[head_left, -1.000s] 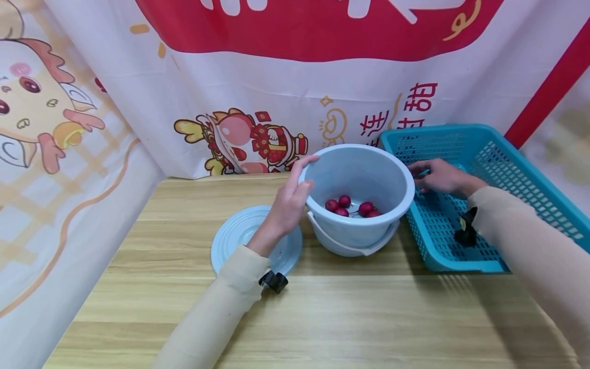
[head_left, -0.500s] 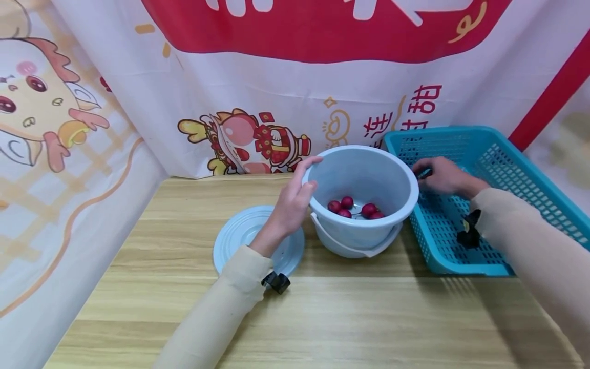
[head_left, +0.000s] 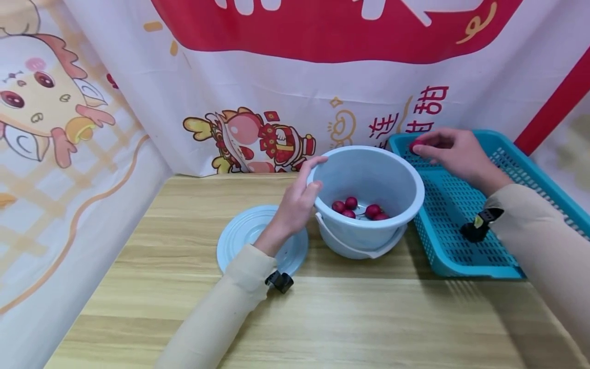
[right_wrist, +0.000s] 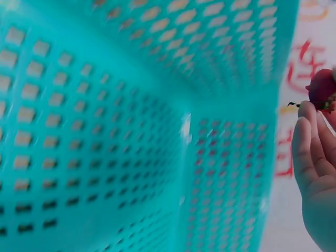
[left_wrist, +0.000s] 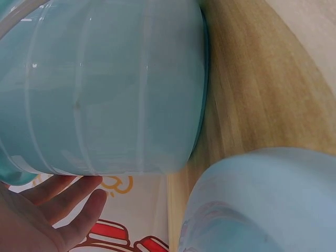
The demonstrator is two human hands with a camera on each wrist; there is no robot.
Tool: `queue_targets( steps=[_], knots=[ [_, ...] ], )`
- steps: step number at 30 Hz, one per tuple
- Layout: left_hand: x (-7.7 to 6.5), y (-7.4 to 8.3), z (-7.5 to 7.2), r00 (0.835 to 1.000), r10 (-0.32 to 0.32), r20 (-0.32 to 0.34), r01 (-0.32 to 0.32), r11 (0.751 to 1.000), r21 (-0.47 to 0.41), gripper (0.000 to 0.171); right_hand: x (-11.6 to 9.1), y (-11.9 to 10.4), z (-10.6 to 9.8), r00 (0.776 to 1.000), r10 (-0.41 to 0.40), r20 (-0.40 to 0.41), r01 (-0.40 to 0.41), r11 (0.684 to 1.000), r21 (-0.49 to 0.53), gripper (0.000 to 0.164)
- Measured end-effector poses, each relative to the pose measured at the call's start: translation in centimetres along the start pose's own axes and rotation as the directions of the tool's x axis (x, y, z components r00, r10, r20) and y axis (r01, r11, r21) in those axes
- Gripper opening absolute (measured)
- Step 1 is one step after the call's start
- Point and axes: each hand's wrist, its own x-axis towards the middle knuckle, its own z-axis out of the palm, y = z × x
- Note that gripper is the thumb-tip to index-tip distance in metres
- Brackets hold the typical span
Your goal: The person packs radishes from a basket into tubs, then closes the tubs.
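My left hand holds the rim of a light blue bucket at its left side, with other fingers along the outer wall in the left wrist view. Several red radishes lie at the bottom of the bucket. Above the far left corner of a teal plastic basket, my right hand pinches one red radish between thumb and fingertips. The right wrist view shows a thin root and a stubby stem end on it. No radishes show in the visible part of the basket.
A round light blue lid lies on the wooden table, partly under my left forearm. The basket stands right beside the bucket. A printed cloth hangs close behind them, and another covers the left side.
My right hand has risen from inside the basket with a radish in its fingertips. My left hand stays on the bucket's rim. The whole head view has shifted slightly.
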Motion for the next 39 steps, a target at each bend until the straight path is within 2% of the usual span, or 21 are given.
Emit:
queue_targets(
  steps=[5, 11, 16, 20, 25, 29, 32, 39],
  knots=[
    [0.0, 0.0, 0.0, 1.000, -0.006, 0.000, 0.006, 1.000, 0.000, 0.056, -1.0, -3.3, 1.2, 0.993, -0.104, -0.048, 0.107, 0.992, 0.064, 0.062],
    [0.0, -0.1, 0.0, 1.000, -0.017, -0.006, 0.017, 1.000, 0.004, 0.055, -1.5, -6.0, 3.6, 0.973, -0.192, -0.124, 0.193, 0.981, -0.004, 0.051],
    [0.0, -0.1, 0.1, 1.000, -0.020, -0.007, 0.020, 1.000, 0.010, 0.055, -1.9, -6.8, 4.4, 0.929, -0.328, -0.170, 0.315, 0.944, -0.095, 0.047],
    [0.1, -0.1, 0.0, 1.000, -0.009, -0.012, 0.009, 1.000, 0.020, 0.056, -2.0, -7.2, 4.5, 0.891, -0.421, -0.169, 0.400, 0.905, -0.145, 0.046],
    [0.1, 0.0, 0.0, 1.000, -0.001, -0.008, 0.001, 1.000, 0.028, 0.056, -2.5, -7.7, 4.6, 0.870, -0.469, -0.151, 0.444, 0.879, -0.175, 0.043],
    [0.1, 0.0, 0.0, 1.000, 0.001, -0.009, 0.000, 0.999, 0.035, 0.056, -2.5, -7.9, 4.8, 0.854, -0.514, -0.086, 0.491, 0.849, -0.196, 0.043],
    [0.1, 0.0, 0.0, 1.000, 0.001, -0.011, -0.001, 0.999, 0.037, 0.057, -2.5, -8.0, 4.9, 0.851, -0.524, -0.038, 0.507, 0.838, -0.203, 0.042],
    [0.1, -0.2, 0.0, 1.000, 0.002, -0.010, -0.002, 1.000, 0.031, 0.057, -2.4, -7.9, 5.1, 0.869, -0.494, -0.026, 0.481, 0.857, -0.186, 0.037]
  ],
)
